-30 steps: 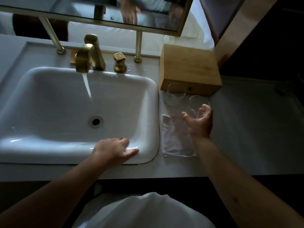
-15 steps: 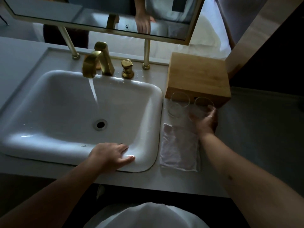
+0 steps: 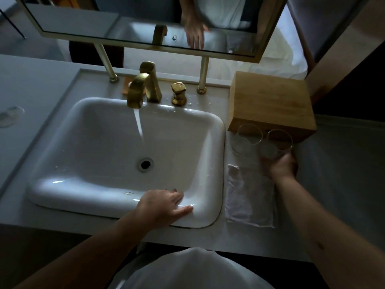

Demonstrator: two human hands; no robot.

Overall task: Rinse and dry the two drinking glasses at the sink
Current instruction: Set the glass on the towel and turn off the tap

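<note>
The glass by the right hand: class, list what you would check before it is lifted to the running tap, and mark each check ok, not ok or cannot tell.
1. Water running from the faucet into the sink: ok.
2. Right hand closed around the right glass: ok, fingers wrap its base.
3. Firmness of that grip: cannot tell.
4. Left glass clear of the lift: not ok, its rim sits right against the held one.
5. Left hand clear of the stream: ok, resting flat on the sink's front rim.
6. Cloth ready for drying: ok, lying beside the sink.
</note>
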